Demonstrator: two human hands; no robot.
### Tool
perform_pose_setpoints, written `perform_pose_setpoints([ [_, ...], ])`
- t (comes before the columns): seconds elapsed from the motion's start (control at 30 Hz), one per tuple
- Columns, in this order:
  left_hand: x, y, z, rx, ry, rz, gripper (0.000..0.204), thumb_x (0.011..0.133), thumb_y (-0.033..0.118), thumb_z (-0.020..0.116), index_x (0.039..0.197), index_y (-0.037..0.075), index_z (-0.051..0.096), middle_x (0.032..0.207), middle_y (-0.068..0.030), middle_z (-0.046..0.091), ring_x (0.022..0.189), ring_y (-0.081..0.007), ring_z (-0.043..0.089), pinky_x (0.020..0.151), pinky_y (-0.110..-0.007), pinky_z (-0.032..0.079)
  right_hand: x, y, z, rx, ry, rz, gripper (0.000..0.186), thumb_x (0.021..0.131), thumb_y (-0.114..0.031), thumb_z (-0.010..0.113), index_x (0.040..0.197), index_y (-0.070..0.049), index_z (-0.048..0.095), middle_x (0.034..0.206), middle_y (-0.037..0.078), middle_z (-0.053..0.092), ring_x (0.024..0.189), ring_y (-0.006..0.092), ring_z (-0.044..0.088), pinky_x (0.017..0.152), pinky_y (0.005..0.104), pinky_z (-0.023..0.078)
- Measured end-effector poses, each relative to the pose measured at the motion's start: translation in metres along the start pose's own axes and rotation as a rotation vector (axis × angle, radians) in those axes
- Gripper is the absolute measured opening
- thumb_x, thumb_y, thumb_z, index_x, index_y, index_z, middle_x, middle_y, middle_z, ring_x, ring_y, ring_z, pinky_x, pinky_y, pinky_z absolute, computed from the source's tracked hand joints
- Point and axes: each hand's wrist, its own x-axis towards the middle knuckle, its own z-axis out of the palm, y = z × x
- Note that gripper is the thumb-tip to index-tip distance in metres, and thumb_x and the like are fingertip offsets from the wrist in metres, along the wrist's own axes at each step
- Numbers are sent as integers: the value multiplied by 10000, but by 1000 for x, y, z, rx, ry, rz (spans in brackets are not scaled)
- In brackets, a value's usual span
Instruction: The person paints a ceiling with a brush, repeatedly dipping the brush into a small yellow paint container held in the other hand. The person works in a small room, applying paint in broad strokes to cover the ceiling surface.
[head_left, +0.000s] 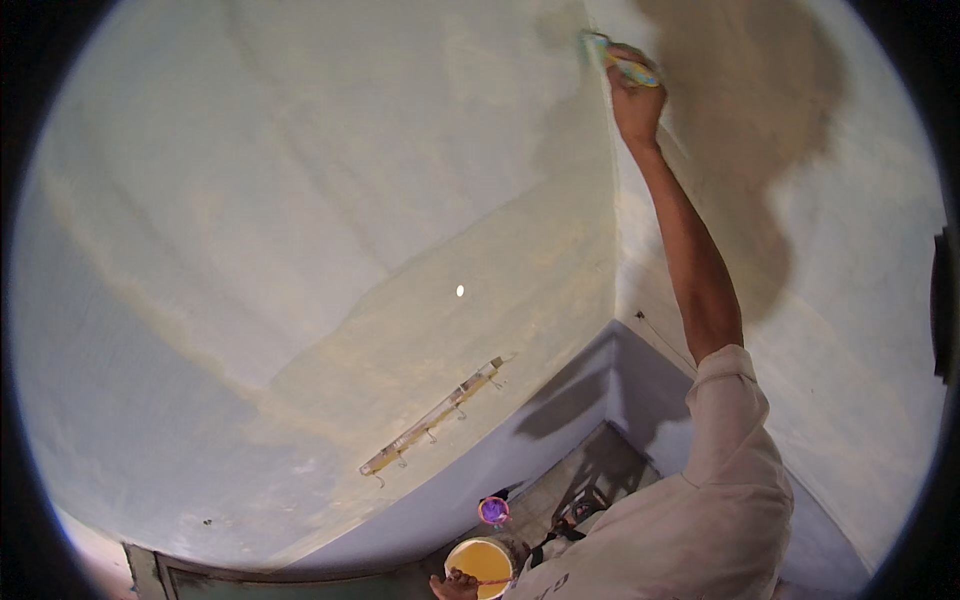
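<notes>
My right hand [638, 100] is raised high and closed around the handle of a paintbrush [637, 72]. Its bristle end touches the wall corner, where the left wall meets the right wall. Low in the view, my left hand [456, 585] is closed at the near left edge of a white bucket [450, 553] holding yellow-orange paint [482, 563]. A thin reddish bar, seemingly the bucket's handle, runs from that hand across the opening; the exact grip is partly hidden.
A rail with several hooks [430, 418] is fixed to the left wall [300, 250]. Darker patches mark the right wall [840, 230]. On the floor below are a small container with purple contents [493, 510] and a dark object [580, 508], partly covered by my body.
</notes>
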Motion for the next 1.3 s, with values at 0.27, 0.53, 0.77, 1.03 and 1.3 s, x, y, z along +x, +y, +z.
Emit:
perform_pose_setpoints([
  [0.27, 10, -6, -7, 46, -125, -9, 538, 937, 581, 441, 828, 82, 608, 691, -44, 582, 605, -216, 525, 590, -358, 460, -4, 6, -10, -5, 13, 49, 216, 819, -12, 701, 1021, -80, 734, 1018, 70, 739, 971, 245, 702, 890, 334, 530],
  [0.53, -13, -4, 9, 60, -70, -44, 524, 943, 567, 434, 819, 81, 589, 671, -42, 562, 590, -211, 504, 580, -365, 447, -16, -16, -2, 68, -3, 247, 209, 831, -84, 734, 1031, -139, 758, 1053, 101, 735, 1010, 288, 700, 898, 351, 529],
  [0.77, -8, -4, 5, 91, -109, -58, 447, 942, 519, 453, 847, 100, 577, 699, -34, 571, 587, -206, 498, 566, -364, 435, -26, -53, -4, 115, -254, 252, 208, 892, -65, 681, 1093, -41, 728, 1110, 30, 732, 943, 176, 689, 762, 317, 559],
  [1.03, -11, -5, 10, 23, -70, -5, 405, 948, 491, 476, 876, 105, 579, 712, -28, 577, 611, -194, 507, 584, -338, 440, 4, -10, -27, 411, -228, 610, 187, 907, -92, 714, 1093, -84, 732, 1090, 51, 718, 919, 180, 713, 671, 288, 608],
  [1.3, 13, -16, -10, 96, -69, 42, 511, 953, 569, 432, 850, 86, 562, 665, -34, 499, 580, -196, 425, 581, -336, 392, 4, 3, -22, 8, -114, 326, 174, 930, -75, 700, 1101, -49, 717, 1062, 18, 717, 830, 95, 673, 642, 247, 571],
])
